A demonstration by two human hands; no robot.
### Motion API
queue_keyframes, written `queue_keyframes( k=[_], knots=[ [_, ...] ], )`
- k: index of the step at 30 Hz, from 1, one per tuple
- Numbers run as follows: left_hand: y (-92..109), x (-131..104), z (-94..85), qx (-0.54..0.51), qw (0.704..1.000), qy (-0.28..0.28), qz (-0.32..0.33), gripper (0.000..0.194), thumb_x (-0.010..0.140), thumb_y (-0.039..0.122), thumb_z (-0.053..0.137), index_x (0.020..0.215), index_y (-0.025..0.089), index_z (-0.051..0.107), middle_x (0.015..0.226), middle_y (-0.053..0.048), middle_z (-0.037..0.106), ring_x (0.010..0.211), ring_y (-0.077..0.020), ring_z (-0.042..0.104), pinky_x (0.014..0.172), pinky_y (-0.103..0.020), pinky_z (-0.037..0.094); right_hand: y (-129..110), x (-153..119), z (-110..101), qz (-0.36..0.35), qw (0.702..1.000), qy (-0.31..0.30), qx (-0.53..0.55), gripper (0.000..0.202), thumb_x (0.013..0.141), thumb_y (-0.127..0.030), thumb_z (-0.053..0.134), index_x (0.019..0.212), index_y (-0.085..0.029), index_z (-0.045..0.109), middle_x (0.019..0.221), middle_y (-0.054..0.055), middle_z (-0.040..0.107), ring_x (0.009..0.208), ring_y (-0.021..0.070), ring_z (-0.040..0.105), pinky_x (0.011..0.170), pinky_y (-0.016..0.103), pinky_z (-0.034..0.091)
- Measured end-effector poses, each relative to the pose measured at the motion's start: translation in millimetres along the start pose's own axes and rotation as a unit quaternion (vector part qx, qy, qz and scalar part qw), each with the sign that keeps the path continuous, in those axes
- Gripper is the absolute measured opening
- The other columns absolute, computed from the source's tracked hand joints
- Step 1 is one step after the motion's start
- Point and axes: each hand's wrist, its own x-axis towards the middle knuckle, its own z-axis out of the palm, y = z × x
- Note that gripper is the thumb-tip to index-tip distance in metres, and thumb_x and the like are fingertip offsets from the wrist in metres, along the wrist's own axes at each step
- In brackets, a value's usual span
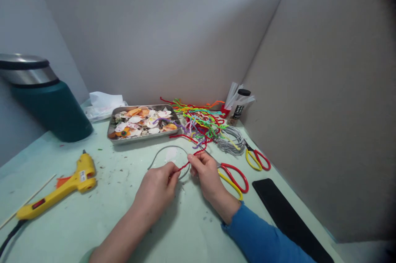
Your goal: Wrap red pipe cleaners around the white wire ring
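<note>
A red piece of yarn (pixel 184 167) is stretched between my hands above the table. My left hand (pixel 156 186) pinches one end of it between thumb and forefinger. Closed on the same strand a little further right is my right hand (pixel 208 175), and the yarn runs on past it toward the back. Just behind my fingers lies a ring of grey wire (pixel 161 148), partly hidden by both hands. Whether the yarn touches the ring I cannot tell. Red-and-yellow scissors (pixel 236 176) lie beside my right hand, their blades partly covered.
A metal tray (pixel 139 139) of shells stands behind, next to tangled colourful yarn (pixel 204 120) and coiled grey wire (pixel 230 141). On the left are a yellow glue gun (pixel 82 178) and a teal bottle (pixel 58 110). At right lie smaller scissors (pixel 258 159) and a black strip (pixel 284 213).
</note>
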Motion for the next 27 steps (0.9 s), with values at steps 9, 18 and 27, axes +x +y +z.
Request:
queue_keyframes(
  k=[9,18,27],
  knots=[
    [-3.8,5.2,0.0,-0.265,0.952,-0.096,-0.121,0.027,0.077,0.04,0.048,0.06,0.019,0.048,0.044,0.006,0.043,0.033,-0.0093,0.037,0.038,-0.023,0.026,-14.1,9.4,-5.3,0.003,0.988,-0.037,0.152,0.021,0.078,-0.037,0.062,0.083,-0.017,0.059,0.076,-0.001,0.059,0.05,0.0065,0.05,0.047,0.02,0.038],
    [-9.8,10.0,0.3,-0.302,0.94,-0.089,-0.132,0.024,0.071,0.037,0.055,0.059,0.017,0.049,0.043,0.006,0.039,0.04,-0.0074,0.03,0.042,-0.021,0.019,-20.8,12.7,-11.8,0.035,0.961,-0.077,0.263,0.022,0.077,-0.038,0.062,0.079,-0.015,0.065,0.068,0.002,0.062,0.046,0.0074,0.048,0.045,0.021,0.037],
    [-0.4,-2.3,5.1,-0.292,0.926,-0.234,-0.055,0.023,0.077,0.038,0.051,0.068,0.017,0.054,0.051,0.005,0.044,0.047,-0.0095,0.034,0.047,-0.023,0.023,-12.2,16.6,-16.5,0.113,0.961,-0.005,0.252,0.022,0.074,-0.037,0.064,0.082,-0.016,0.063,0.053,-0.006,0.046,0.038,0.0045,0.029,0.036,0.019,0.02]
  ],
)
